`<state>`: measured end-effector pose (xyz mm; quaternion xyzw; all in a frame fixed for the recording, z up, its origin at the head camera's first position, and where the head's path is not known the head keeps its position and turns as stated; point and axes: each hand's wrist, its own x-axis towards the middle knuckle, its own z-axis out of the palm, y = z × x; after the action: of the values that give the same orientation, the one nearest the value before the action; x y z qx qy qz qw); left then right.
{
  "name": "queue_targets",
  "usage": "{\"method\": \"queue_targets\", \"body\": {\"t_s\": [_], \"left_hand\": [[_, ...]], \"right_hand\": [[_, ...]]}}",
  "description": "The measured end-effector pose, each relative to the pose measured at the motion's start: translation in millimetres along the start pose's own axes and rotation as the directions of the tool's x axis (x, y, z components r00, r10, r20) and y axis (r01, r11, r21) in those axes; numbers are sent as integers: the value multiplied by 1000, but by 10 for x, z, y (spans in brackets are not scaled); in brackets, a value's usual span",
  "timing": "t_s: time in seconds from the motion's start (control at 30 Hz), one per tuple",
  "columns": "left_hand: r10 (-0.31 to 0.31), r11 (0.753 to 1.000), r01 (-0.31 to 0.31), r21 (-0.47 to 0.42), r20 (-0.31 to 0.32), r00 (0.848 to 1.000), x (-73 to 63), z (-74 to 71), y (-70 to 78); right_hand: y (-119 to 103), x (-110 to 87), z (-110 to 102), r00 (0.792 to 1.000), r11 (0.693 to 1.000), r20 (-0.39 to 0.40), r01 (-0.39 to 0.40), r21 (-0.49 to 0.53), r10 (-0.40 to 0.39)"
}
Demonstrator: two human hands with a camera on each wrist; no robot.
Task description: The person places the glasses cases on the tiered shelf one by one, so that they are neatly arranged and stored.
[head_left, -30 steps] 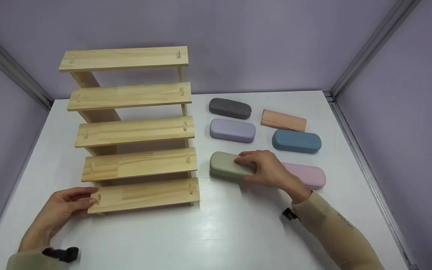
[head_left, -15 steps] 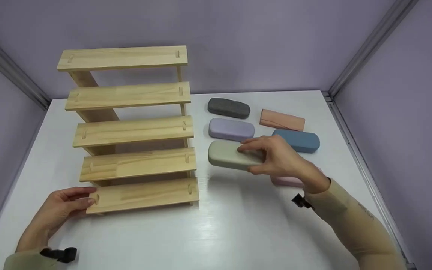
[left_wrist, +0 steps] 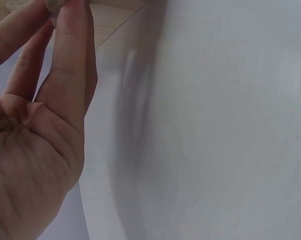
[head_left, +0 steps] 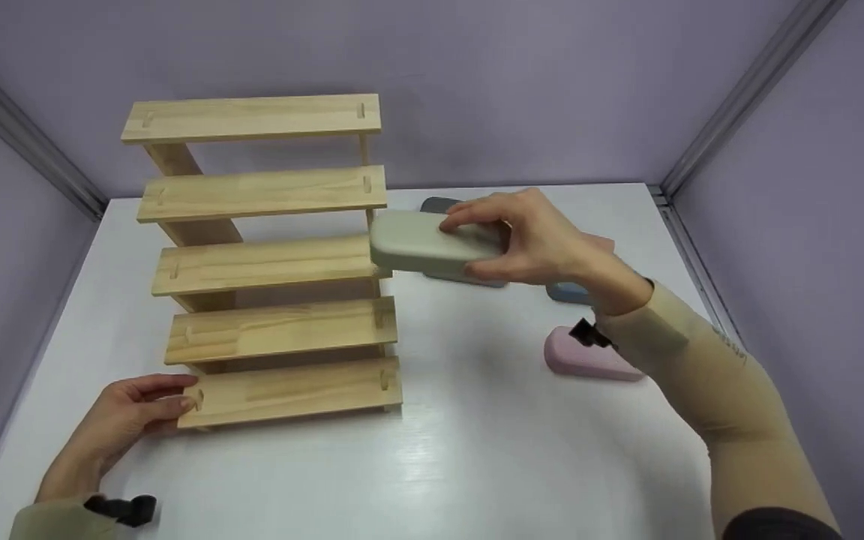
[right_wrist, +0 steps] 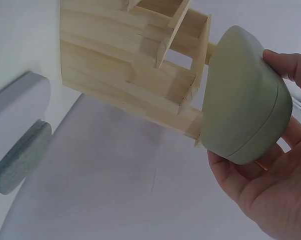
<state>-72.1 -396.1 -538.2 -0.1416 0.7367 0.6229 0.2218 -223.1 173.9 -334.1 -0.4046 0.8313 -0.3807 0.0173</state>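
My right hand [head_left: 541,238] holds a sage-green glasses case [head_left: 413,244] by its right end, thumb on the near side and fingers over the top. The case is up in the air, its left end in front of the right end of a five-step wooden display rack's [head_left: 267,262] middle shelf in the head view. From the right wrist view, the green case [right_wrist: 245,100] looks closed, with a seam along its side. At the rack's lowest board [head_left: 289,390], my left hand [head_left: 121,416] pinches the left end between thumb and fingers.
Behind the raised case lie a dark grey case [head_left: 438,204] and a lilac case [right_wrist: 20,107], both partly hidden. A peach case [head_left: 601,241] and a blue case [head_left: 568,292] show only in part behind my right hand. The pink case [head_left: 589,356] lies nearer.
My right hand has lifted the green case off the white table and carried it up and leftward, toward the rack. The left hand has stayed at the lowest board.
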Motion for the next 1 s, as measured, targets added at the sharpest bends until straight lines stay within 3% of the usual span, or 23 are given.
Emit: {"method": "queue_targets", "body": {"t_s": [0.23,0.5,0.73,1.0], "left_hand": [[0,1000,0,21,10,1000,-18,6,-4],[1,1000,-1,13,-9,1000,-133,-30,-16],[4,1000,-4,4,-33,999,-200,5,-29],[19,1000,-19,14,-17,1000,-222,96,-23]], "right_hand": [[-155,493,-73,999,999,-21,24,-40,-25],[-396,1238,-93,999,997,-3,50,-63,-51],[-637,1892,24,997,995,54,62,-84,-57],[-841,2389,285,993,984,117,27,-175,-7]]}}
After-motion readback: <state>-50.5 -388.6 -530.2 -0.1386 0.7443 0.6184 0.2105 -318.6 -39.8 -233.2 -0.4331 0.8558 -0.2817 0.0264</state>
